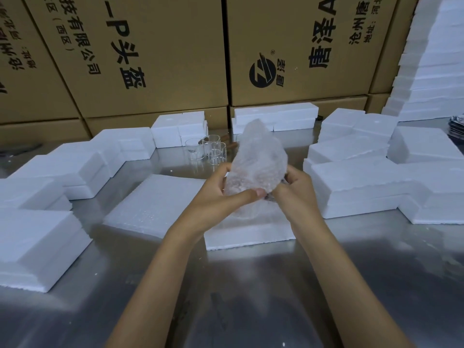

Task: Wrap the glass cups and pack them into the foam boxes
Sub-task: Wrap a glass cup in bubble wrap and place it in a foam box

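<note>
Fingers (227,173) of left hand (221,190) curled round a bundle of bubble wrap (258,159), thumb laid across its lower front. Fingers (292,173) of right hand (297,189) clamped on the bundle's right side, thumb tucked in beneath. Bundle held up between both hands, clear of the surface (251,285), loose top end of the wrap standing upward. Something packed inside, blurred through the plastic; cannot tell whether a cup.

Directly below the hands, a low foam box (251,234) lying flat on the shiny metal surface. Just left of it, a flat ribbed foam sheet (155,202), touching or nearly touching the box.

Behind the bundle, clear glass cups (207,151) standing upright and unwrapped in a tight cluster, one partly hidden by the wrap. Brown handle-like bits among them, too small to tell.

Stacked foam boxes (75,167) in a stepped row along the left, running from the near edge back toward the cups. More foam boxes (371,187) piled two high on the right, well apart from the hands. Two further foam piles (273,119) at the back against the wall of cartons.

Large brown cardboard cartons (163,59) with black printed characters and a round logo filling the background. Tall leaning stack of white foam slabs (431,66) in the far right corner. Dark patterned object (457,128) at the right edge, cut off by the frame.
</note>
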`<state>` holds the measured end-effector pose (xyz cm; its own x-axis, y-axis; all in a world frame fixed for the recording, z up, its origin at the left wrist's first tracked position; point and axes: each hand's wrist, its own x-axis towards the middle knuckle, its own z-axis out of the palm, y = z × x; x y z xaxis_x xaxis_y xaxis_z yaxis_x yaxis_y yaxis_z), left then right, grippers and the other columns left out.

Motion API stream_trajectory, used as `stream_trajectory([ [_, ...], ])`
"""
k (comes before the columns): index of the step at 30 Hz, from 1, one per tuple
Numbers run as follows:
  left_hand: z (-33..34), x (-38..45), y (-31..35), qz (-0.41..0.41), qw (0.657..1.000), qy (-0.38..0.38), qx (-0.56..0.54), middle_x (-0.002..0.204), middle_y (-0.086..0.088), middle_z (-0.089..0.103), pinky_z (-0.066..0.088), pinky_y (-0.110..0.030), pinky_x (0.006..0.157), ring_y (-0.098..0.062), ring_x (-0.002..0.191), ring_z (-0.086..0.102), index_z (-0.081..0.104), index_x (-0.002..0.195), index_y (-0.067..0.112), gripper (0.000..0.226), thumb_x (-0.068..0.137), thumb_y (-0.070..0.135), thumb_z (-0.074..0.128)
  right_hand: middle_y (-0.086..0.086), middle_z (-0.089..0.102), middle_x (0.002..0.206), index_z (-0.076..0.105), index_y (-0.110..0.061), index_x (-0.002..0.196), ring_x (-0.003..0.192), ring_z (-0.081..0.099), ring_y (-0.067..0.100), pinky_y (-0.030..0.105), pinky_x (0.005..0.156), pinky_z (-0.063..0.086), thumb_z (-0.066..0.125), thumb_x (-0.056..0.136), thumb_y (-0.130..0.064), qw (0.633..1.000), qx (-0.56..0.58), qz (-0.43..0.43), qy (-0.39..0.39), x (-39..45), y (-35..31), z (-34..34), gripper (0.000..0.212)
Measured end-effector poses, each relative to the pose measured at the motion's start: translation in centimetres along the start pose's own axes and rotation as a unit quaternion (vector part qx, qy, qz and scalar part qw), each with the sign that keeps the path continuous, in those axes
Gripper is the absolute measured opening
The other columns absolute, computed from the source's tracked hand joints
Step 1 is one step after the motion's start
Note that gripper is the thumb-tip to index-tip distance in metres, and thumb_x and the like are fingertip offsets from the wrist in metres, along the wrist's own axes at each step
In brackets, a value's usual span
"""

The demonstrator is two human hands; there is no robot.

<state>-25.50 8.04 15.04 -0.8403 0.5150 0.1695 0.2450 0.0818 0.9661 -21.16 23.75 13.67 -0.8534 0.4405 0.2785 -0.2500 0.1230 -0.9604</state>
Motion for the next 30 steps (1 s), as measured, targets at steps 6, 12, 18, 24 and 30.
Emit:
stream_trajectory([
  [6,1.2,-1.7,0.9,0.021,0.998,0.056,-0.017,0.107,0.024,0.072,0.060,-0.023,0.073,0.001,0.099,0.068,0.065,0.111,0.045,0.024,0.089,0.044,0.071,0.023,0.061,0.078,0.060,0.009,0.084,0.061,0.060,0.016,0.035,0.067,0.059,0.070,0.083,-0.008,0.998,-0.045,-0.031,-0.021,-0.6,-1.2,-0.4,0.020],
  [12,3.4,-5.5,-0.5,-0.030,0.991,0.124,-0.040,0.077,0.002,0.069,0.049,-0.018,0.067,-0.010,0.072,0.066,0.073,0.083,0.021,0.038,0.085,0.058,0.064,-0.001,0.047,0.054,0.046,-0.006,0.056,0.052,0.055,0.009,0.022,0.058,0.052,0.069,0.083,-0.004,0.995,-0.053,-0.040,-0.076,-3.6,-1.2,-2.7,0.036],
  [18,5.0,-7.2,-2.3,-0.038,0.990,0.119,0.060,0.085,0.012,0.076,0.049,-0.013,0.064,-0.002,0.081,0.071,0.074,0.092,0.020,0.017,0.098,0.026,0.059,0.015,0.038,0.061,0.045,0.003,0.064,0.057,0.040,0.012,0.029,0.057,0.036,0.070,0.079,-0.004,0.988,-0.131,-0.020,-0.081,-5.9,0.9,-3.9,0.030],
  [24,5.3,-7.1,-2.7,-0.045,0.985,0.115,0.117,0.098,0.013,0.071,0.054,-0.022,0.076,-0.001,0.089,0.066,0.064,0.107,0.027,0.027,0.081,0.023,0.074,-0.006,0.061,0.086,0.060,-0.020,0.088,0.081,0.056,0.009,0.019,0.076,0.046,0.069,0.078,-0.003,0.987,-0.125,-0.064,-0.079,-7.1,0.8,-4.0,0.022],
  [30,6.1,-6.9,-2.7,0.002,0.991,0.114,0.069,0.094,0.000,0.060,0.048,-0.026,0.069,-0.008,0.080,0.056,0.050,0.101,0.029,0.037,0.075,0.015,0.073,-0.013,0.061,0.092,0.066,-0.015,0.084,0.099,0.055,0.015,0.018,0.083,0.041,0.064,0.078,-0.016,0.954,-0.211,-0.184,-0.107,-8.8,1.2,-3.8,0.007],
])
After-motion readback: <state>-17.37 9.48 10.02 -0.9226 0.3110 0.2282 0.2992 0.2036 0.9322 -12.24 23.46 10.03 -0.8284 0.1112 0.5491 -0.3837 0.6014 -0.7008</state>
